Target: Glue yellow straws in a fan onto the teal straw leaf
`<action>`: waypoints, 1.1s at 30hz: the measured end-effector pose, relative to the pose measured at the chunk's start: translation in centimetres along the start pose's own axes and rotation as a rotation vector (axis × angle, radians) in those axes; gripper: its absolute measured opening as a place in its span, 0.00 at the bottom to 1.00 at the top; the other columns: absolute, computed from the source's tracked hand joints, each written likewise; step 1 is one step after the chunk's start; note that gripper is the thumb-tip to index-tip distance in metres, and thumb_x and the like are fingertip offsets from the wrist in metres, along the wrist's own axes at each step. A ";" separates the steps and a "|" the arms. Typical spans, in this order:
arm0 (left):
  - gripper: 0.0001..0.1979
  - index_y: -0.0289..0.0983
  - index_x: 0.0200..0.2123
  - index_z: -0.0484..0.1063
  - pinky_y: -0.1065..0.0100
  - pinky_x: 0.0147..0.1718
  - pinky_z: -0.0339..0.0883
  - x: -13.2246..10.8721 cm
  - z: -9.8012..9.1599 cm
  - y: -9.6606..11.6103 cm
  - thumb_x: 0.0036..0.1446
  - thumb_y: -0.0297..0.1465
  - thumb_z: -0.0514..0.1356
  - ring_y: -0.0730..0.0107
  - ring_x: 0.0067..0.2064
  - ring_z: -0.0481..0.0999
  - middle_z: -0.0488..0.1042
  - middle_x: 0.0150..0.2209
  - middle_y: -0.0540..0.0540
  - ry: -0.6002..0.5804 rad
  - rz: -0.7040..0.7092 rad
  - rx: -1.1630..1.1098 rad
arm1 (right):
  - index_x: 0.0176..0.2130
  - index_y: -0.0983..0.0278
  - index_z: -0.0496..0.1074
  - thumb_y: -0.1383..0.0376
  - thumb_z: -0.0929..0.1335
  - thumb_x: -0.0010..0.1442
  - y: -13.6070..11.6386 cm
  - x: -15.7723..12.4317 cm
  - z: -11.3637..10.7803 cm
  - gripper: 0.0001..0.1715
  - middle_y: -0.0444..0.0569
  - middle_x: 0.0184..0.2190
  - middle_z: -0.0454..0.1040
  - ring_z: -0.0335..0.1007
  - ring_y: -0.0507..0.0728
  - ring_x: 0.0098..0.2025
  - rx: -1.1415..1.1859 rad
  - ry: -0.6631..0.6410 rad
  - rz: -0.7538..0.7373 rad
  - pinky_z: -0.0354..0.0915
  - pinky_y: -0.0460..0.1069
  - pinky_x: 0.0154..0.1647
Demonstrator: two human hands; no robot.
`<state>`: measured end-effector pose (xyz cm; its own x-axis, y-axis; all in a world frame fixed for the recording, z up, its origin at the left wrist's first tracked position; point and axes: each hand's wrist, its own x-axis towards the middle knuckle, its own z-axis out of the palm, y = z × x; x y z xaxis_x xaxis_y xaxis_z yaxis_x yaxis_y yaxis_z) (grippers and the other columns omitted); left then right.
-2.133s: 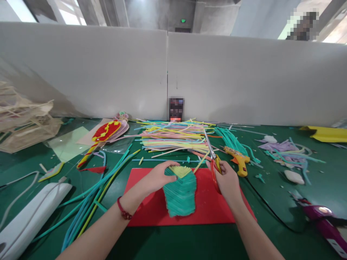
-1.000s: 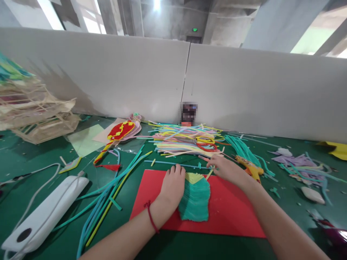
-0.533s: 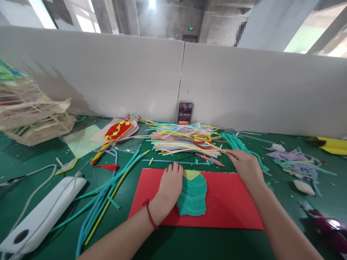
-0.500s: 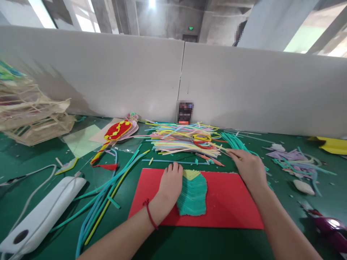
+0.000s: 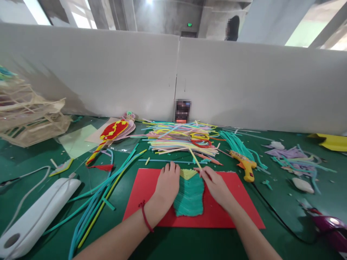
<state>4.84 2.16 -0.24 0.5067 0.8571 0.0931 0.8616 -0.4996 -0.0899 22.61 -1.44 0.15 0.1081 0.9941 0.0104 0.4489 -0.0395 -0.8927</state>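
Yellow strip point(image 5: 195, 160) sits pinched in the closed fingers point(image 5: 206, 174) of the right hand point(image 5: 217, 185), slanting up toward the strip pile point(image 5: 176, 139). The left hand point(image 5: 168, 185) lies flat, fingers stretched out, on the left edge of the teal leaf point(image 5: 191, 198), mid-frame on the red sheet point(image 5: 241, 213). Half a second earlier the right hand was at the pile's right end; the left has stayed. Green table point(image 5: 54, 151), white partition point(image 5: 108, 72) behind.

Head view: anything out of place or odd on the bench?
Mostly clutter: red-handled scissors lie on the strip pile, the glue gun lies on its side, and teal offcuts are scattered on the green table. No damage visible.
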 end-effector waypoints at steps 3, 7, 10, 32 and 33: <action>0.21 0.29 0.53 0.65 0.58 0.45 0.68 0.1 0.0 0.0 0.56 0.15 0.48 0.54 0.50 0.71 0.69 0.52 0.32 -0.003 -0.004 0.008 | 0.24 0.59 0.63 0.48 0.63 0.59 -0.4 -0.1 -0.2 0.21 0.51 0.42 0.78 0.68 0.61 0.50 0.325 -0.019 -0.017 0.61 0.56 0.51; 0.21 0.30 0.52 0.66 0.58 0.45 0.68 0.1 -0.2 0.0 0.56 0.16 0.49 0.56 0.51 0.71 0.69 0.52 0.34 -0.008 -0.004 0.012 | 0.22 0.60 0.66 0.52 0.68 0.56 0.4 -0.1 -1.4 0.19 0.49 0.41 0.77 0.67 0.60 0.53 0.764 0.112 -0.057 0.58 0.56 0.57; 0.20 0.30 0.52 0.66 0.59 0.45 0.68 0.0 -0.3 0.0 0.56 0.16 0.50 0.56 0.50 0.71 0.70 0.51 0.34 -0.001 -0.006 0.004 | 0.21 0.61 0.67 0.53 0.71 0.52 1.1 -0.1 -2.2 0.18 0.47 0.31 0.76 0.73 0.57 0.40 0.887 0.149 0.021 0.65 0.53 0.47; 0.10 0.34 0.43 0.67 0.63 0.45 0.66 1.1 0.8 -1.7 0.66 0.28 0.48 0.63 0.45 0.71 0.71 0.43 0.43 0.149 -0.052 -0.255 | 0.25 0.64 0.72 0.40 0.68 0.46 2.5 0.1 -1.2 0.30 0.46 0.19 0.71 0.67 0.52 0.20 0.311 0.232 0.144 0.64 0.46 0.17; 0.10 0.34 0.43 0.67 0.64 0.44 0.66 1.1 0.8 -1.8 0.66 0.27 0.47 0.64 0.45 0.71 0.71 0.43 0.43 0.154 -0.050 -0.264 | 0.25 0.64 0.71 0.40 0.68 0.46 2.6 0.1 -1.1 0.30 0.46 0.20 0.71 0.67 0.52 0.21 0.305 0.240 0.139 0.64 0.46 0.18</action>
<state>3.84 4.13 -0.79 0.4445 0.8624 0.2423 0.8537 -0.4898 0.1772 24.76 -1.56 -1.69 0.3692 0.9281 -0.0476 0.1356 -0.1044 -0.9852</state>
